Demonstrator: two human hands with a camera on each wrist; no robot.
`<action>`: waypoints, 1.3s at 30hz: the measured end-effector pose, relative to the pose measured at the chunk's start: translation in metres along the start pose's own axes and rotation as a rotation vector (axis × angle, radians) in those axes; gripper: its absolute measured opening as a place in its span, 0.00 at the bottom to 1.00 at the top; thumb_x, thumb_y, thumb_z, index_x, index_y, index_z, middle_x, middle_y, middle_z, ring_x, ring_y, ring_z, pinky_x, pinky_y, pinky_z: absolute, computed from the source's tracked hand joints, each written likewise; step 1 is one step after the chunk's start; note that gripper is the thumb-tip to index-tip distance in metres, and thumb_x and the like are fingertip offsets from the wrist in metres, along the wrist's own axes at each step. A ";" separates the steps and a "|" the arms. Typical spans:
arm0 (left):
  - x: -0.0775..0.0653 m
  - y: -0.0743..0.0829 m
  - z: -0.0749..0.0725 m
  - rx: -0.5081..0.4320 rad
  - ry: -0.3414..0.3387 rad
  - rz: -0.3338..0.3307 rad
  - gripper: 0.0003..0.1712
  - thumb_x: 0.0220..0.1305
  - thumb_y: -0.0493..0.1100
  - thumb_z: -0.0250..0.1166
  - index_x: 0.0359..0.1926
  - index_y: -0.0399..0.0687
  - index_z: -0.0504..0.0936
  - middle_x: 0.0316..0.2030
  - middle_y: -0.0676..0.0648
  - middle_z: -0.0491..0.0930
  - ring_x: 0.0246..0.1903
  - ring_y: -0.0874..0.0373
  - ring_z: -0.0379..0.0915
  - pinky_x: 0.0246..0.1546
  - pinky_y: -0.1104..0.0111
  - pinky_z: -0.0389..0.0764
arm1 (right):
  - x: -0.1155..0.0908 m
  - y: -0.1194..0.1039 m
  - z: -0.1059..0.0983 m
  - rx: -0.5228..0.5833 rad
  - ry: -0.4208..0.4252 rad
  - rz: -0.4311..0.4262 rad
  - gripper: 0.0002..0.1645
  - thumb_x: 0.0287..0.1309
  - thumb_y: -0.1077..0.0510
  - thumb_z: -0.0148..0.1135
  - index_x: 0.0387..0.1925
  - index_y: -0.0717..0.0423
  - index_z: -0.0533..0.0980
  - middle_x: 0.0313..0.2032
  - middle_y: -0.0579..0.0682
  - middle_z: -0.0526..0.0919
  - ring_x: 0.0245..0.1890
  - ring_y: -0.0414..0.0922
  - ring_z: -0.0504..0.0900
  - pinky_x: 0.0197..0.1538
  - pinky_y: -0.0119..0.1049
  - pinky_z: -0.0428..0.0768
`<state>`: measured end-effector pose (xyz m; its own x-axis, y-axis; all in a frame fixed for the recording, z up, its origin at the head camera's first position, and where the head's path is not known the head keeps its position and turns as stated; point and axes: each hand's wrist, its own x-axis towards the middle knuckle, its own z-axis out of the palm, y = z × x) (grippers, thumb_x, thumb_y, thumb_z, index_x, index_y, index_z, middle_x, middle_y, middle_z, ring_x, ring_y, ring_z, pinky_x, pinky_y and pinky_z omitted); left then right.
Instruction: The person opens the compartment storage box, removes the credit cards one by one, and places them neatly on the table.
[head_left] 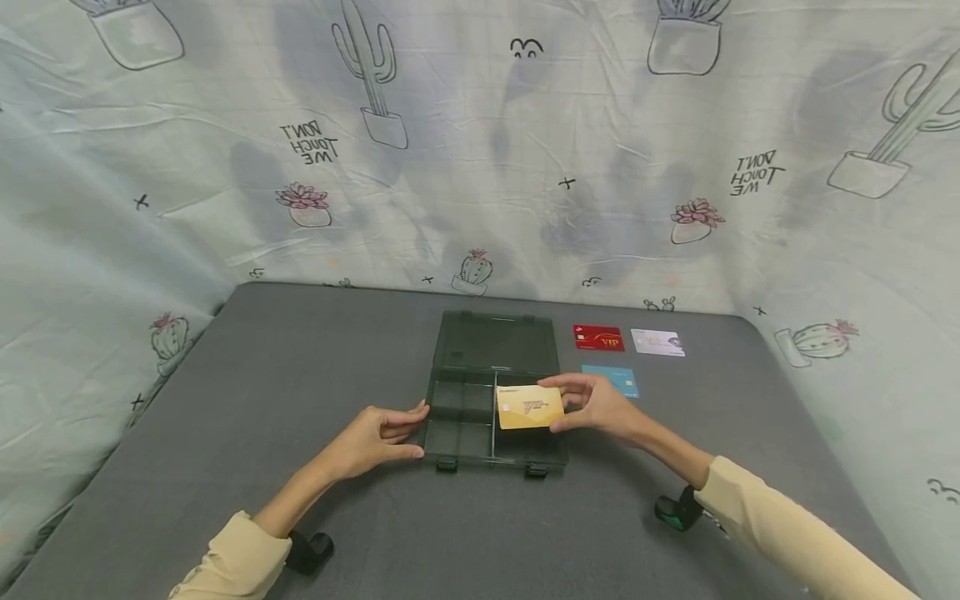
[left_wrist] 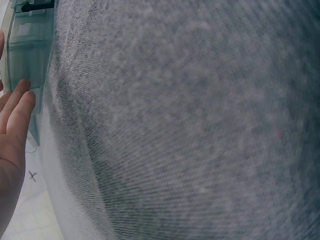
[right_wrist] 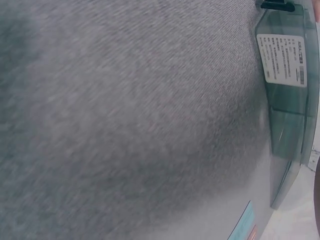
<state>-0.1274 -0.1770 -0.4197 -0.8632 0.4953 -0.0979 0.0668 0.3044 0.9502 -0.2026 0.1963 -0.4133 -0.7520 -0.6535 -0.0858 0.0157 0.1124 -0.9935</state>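
A dark green see-through divided box stands on the grey table with its lid swung back, away from the person. Between thumb and fingers, the right hand pinches a gold card by its right end, over the box's right compartment. The left hand touches the box's left side, thumb by the front corner. In the left wrist view, its extended fingers lie along the box wall. The right wrist view shows the box side with a white label; the gold card is out of that view.
Right of the box lie a red VIP card, a pale lilac card and a blue card, partly behind the right hand. Cloth with cactus drawings hangs behind the table. Black straps with cameras sit at both wrists.
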 end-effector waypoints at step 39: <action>-0.001 0.000 0.001 -0.011 -0.001 -0.008 0.37 0.57 0.39 0.70 0.64 0.26 0.67 0.66 0.31 0.58 0.64 0.38 0.60 0.58 0.64 0.73 | -0.056 0.013 -0.067 -0.091 0.106 0.095 0.39 0.47 0.67 0.73 0.61 0.74 0.67 0.53 0.63 0.78 0.43 0.44 0.82 0.46 0.33 0.83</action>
<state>-0.1262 -0.1765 -0.4203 -0.8634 0.4934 -0.1059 0.0542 0.2994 0.9526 -0.2045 0.2845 -0.4169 -0.8151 -0.5549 -0.1663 0.0341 0.2406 -0.9700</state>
